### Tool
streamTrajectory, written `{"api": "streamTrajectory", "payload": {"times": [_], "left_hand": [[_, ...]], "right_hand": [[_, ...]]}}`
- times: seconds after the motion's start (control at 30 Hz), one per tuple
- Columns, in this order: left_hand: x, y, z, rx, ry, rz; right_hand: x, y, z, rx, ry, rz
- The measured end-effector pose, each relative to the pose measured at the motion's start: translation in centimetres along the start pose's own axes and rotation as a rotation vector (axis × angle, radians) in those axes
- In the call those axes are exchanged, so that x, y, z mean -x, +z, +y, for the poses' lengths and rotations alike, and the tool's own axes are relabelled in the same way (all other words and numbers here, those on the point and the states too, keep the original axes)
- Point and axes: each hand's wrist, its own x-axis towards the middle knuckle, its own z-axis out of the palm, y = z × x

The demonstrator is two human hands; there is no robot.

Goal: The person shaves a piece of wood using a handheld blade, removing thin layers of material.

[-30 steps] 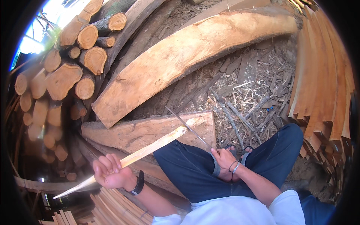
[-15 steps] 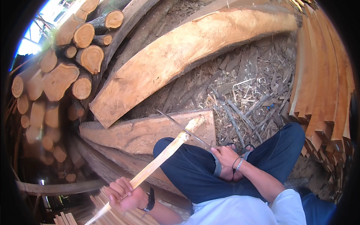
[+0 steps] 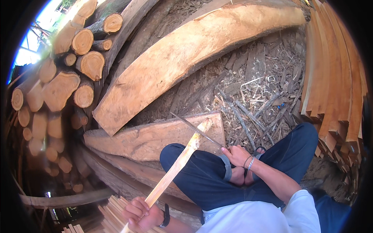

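Note:
A pale, peeled wooden stick (image 3: pixel 172 171) slants from the lower left up to the right. My left hand (image 3: pixel 143 213) is wrapped round its lower part. Its far end, rough and yellowish, lies over the short wood slab (image 3: pixel 143 141); whether they touch I cannot tell. In my right hand (image 3: pixel 237 156), closed near my crossed legs, is the handle of a long thin knife (image 3: pixel 187 122). The handle itself is mostly hidden by my fingers. The blade lies across the stick near its far end, pointing up and to the left.
Beyond the slab lies a long curved slab (image 3: pixel 194 48). Cut logs (image 3: pixel 92 65) are stacked at the left, and reddish boards (image 3: pixel 332 77) at the right. Shavings (image 3: pixel 264 91) and thin branches (image 3: pixel 243 118) cover the ground. Narrow sawn strips (image 3: pixel 110 213) lie beside my left arm.
My left hand has shifted right and slightly down, bringing the stick's lower part along. The knife now crosses the stick closer to its far end.

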Motion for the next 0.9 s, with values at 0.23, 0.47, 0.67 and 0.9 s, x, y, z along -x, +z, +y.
{"api": "streamTrajectory", "payload": {"times": [0.23,0.47,0.67,0.9], "left_hand": [[0.1,0.4,0.1,-0.044,0.01,0.008],[0.0,-0.1,0.0,-0.004,-0.001,-0.012],[0.4,-0.4,0.1,0.021,-0.013,0.024],[0.6,-0.9,0.0,0.013,0.005,0.074]], "right_hand": [[-1.1,0.0,1.4,-0.014,0.017,0.011],[-0.2,0.4,1.3,-0.089,-0.085,0.011],[-0.3,1.2,1.1,-0.073,-0.004,0.005],[-0.4,0.9,1.1,-0.044,-0.021,-0.01]]}}
